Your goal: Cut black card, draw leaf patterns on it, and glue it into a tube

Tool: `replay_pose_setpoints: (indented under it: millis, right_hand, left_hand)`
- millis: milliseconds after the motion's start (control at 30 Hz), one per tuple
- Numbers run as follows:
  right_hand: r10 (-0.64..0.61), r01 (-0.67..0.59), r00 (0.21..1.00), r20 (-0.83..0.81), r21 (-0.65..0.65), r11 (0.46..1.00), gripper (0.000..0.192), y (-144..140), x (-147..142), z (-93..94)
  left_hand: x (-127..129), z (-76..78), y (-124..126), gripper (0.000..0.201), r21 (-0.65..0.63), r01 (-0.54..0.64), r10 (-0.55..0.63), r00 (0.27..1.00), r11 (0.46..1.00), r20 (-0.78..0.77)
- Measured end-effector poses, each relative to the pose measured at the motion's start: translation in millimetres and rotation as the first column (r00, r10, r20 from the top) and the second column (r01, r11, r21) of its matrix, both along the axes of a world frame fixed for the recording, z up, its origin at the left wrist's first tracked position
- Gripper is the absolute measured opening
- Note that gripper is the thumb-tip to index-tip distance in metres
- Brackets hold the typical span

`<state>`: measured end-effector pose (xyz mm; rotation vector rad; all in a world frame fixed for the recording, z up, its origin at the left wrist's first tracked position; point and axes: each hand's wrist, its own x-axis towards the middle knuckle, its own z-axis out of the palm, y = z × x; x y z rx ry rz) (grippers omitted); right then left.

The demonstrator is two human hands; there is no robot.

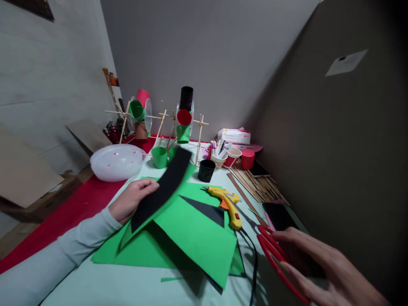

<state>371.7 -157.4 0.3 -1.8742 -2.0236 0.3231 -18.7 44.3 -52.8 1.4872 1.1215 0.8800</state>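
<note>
My left hand (pixel 135 197) pinches a curved black paper strip (pixel 164 189), with a matching green strip (pixel 178 191) showing along its back edge. Below it lie green paper sheets (pixel 197 238), some backed with black, one tilted up off the table. On the right, my right hand (pixel 328 263) is closed on the red handles of a pair of scissors (pixel 270 244). Their blades point to the far left, passing close by a yellow glue gun (pixel 226 202) that lies on the sheets' right edge.
Behind stand a black paper cup (pixel 206 171), a green cup (pixel 159 157), a cup of markers (pixel 219 159) and a red cup (pixel 247 159). Stick frames (pixel 199 138) carry coloured cups. A white bowl (pixel 117 162) sits left; wooden sticks (pixel 255 182) lie right. The glue gun's cord (pixel 256 259) runs forward.
</note>
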Motion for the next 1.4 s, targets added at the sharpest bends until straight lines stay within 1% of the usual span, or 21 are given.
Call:
replay_pose_setpoints:
  millis: [67,100,200,333,467,567,700,800,867,1000,1133,1200,1300,1400]
  right_hand:
    - [0.008,-0.008,1.0,-0.03,-0.015,1.0,0.035,6.7,-0.5,0.0]
    - [0.019,-0.021,0.999,-0.045,-0.025,0.999,0.034,11.5,-4.5,1.5]
    - [0.084,-0.088,0.994,-0.068,-0.067,0.994,0.029,27.3,-24.4,8.9]
    - [0.242,-0.252,0.967,-0.081,-0.151,0.956,0.02,42.1,-55.1,16.6]
    - [0.384,-0.389,0.921,-0.065,-0.23,0.892,0.014,48.7,-81.6,14.5]
    - [0.448,-0.431,0.894,0.006,-0.258,0.865,0.01,55.6,-96.4,6.1]
    - [0.475,-0.43,0.868,0.142,-0.261,0.864,0.011,67.4,-110.9,-5.1]
    - [0.487,-0.438,0.853,0.189,-0.248,0.864,0.013,73.6,-119.8,-7.8]
    - [0.479,-0.434,0.85,0.219,-0.227,0.872,0.014,77.1,-123.6,-8.7]
    - [0.427,-0.396,0.852,0.302,-0.161,0.904,0.01,85.2,-123.9,-13.5]
    - [0.389,-0.372,0.86,0.329,-0.116,0.921,0.008,88.3,-117.2,-17.6]
    - [0.384,-0.373,0.871,0.305,-0.097,0.923,0.008,85.3,-112.1,-16.6]
    - [0.376,-0.369,0.899,0.226,-0.074,0.926,0.009,75.4,-102.4,-10.8]
    - [0.317,-0.314,0.938,0.141,-0.046,0.948,0.013,63.4,-90.1,-3.0]
  left_hand:
    - [-3.6,-0.1,0.4,0.024,0.065,0.055,-0.044,0.987,0.996,-0.153]
    - [-4.8,1.2,0.9,0.027,0.108,0.08,-0.054,0.973,0.991,-0.225]
    - [-7.3,7.5,2.7,0.03,0.239,0.132,-0.035,0.928,0.962,-0.372]
    - [-10.4,12.5,5.3,0.023,0.338,0.186,0.009,0.865,0.923,-0.501]
    - [-12.5,9.3,7.6,0.022,0.379,0.172,0.088,0.811,0.909,-0.579]
    - [-11.4,4.7,8.3,0.022,0.41,0.123,0.165,0.784,0.904,-0.598]
    - [-8.4,0.6,8.3,0.021,0.443,0.049,0.252,0.764,0.895,-0.594]
    - [-8.2,1.3,7.5,0.021,0.452,0.012,0.285,0.761,0.892,-0.583]
    - [-8.9,3.9,6.3,0.022,0.444,0.018,0.272,0.768,0.896,-0.58]
    - [-12.0,11.0,4.1,0.02,0.414,0.062,0.205,0.798,0.908,-0.568]
    - [-17.8,13.5,6.1,0.021,0.398,0.046,0.187,0.829,0.916,-0.527]
    - [-20.8,12.5,8.4,0.024,0.384,0.049,0.167,0.844,0.922,-0.509]
    - [-22.8,10.4,11.0,0.028,0.353,0.093,0.101,0.864,0.931,-0.493]
    - [-22.0,10.1,10.8,0.027,0.345,0.114,0.067,0.879,0.932,-0.471]
